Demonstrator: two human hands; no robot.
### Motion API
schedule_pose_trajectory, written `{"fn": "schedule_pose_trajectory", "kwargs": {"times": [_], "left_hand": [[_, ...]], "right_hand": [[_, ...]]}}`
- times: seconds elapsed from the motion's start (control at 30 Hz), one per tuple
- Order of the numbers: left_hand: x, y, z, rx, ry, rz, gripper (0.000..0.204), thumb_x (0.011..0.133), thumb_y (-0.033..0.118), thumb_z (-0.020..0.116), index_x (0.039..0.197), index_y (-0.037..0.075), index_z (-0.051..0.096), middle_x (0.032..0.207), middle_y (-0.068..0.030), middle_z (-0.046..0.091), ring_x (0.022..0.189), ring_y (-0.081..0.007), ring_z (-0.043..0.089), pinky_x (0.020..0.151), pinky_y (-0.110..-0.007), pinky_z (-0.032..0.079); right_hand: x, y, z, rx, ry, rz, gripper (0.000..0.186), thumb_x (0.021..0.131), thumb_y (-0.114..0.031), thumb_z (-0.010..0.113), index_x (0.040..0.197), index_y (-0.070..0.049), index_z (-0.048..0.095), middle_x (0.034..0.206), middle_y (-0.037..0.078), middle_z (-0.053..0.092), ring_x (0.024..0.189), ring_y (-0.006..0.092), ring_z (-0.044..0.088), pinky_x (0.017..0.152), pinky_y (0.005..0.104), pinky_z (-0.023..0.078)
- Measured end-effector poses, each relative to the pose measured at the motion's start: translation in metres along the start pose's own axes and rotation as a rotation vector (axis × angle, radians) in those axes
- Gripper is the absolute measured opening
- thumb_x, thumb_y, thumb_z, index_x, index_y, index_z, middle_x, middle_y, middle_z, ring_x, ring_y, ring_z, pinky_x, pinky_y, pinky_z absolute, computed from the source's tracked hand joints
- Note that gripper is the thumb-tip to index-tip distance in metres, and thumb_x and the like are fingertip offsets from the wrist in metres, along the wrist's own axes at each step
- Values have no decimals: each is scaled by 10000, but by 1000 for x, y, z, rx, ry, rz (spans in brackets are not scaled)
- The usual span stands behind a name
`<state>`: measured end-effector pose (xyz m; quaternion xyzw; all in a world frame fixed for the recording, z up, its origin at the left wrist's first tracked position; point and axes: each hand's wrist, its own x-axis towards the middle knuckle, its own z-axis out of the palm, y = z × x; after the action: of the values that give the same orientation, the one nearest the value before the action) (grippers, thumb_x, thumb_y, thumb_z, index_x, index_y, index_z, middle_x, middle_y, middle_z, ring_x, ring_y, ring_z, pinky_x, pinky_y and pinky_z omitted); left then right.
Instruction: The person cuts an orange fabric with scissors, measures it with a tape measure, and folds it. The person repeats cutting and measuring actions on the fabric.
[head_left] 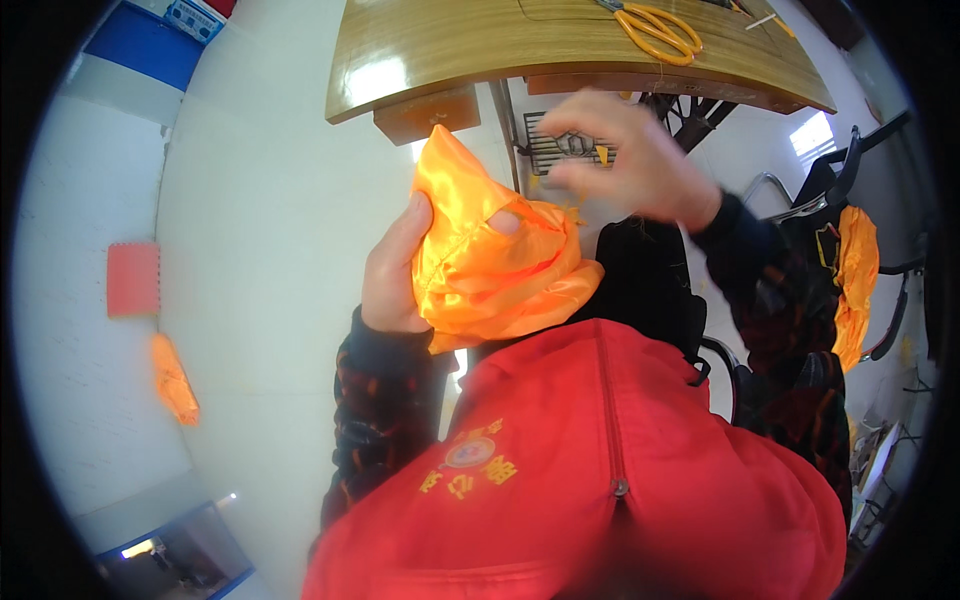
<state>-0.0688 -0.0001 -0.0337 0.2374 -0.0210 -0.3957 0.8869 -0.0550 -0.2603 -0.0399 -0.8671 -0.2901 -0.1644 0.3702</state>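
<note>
Shiny orange satin cloth (490,265), bunched and folded with a pointed upper corner, is held up in front of my red apron (540,440). My left hand (398,265) grips its left side, and a fingertip pokes through a gap in the folds. The rest of that hand's fingers are hidden behind the fabric. Loose orange threads fringe the cloth's right edge. Above and to the right of it, my right hand (630,160) is raised in the air, slightly blurred, thumb and fingers apart. Nothing shows between them.
A wooden table (480,45) spans the top, bearing orange-handled scissors (660,35). Beneath it is a metal grille pedal (545,145). More orange cloth (855,285) drapes over a black chair (855,165) on the right. At left are a red square (134,280) and an orange bundle (176,380).
</note>
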Motion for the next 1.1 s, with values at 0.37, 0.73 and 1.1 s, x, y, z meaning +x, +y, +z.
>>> {"fn": "schedule_pose_trajectory", "kwargs": {"times": [0.37,0.73,1.1], "left_hand": [[-6,2,11,-28,-176,5,463,976,337,365,1274,-14,420,1215,-171,542,1097,-283,550,962,-402,431],[-13,3,10,50,-47,5,379,952,256,446,1184,-42,482,1140,-179,579,1037,-271,580,926,-374,454],[-18,6,11,127,71,123,336,962,277,425,1183,31,476,968,-114,628,862,-253,625,761,-355,536]], "right_hand": [[-12,-35,52,410,309,166,109,821,-102,636,868,-5,623,706,57,577,658,175,565,607,283,444],[-43,-38,11,1029,152,460,201,914,-154,541,789,0,573,699,-74,494,661,10,422,576,195,369],[-38,-8,8,166,219,378,112,837,-115,624,878,-12,613,697,48,540,632,129,516,584,242,414]]}}
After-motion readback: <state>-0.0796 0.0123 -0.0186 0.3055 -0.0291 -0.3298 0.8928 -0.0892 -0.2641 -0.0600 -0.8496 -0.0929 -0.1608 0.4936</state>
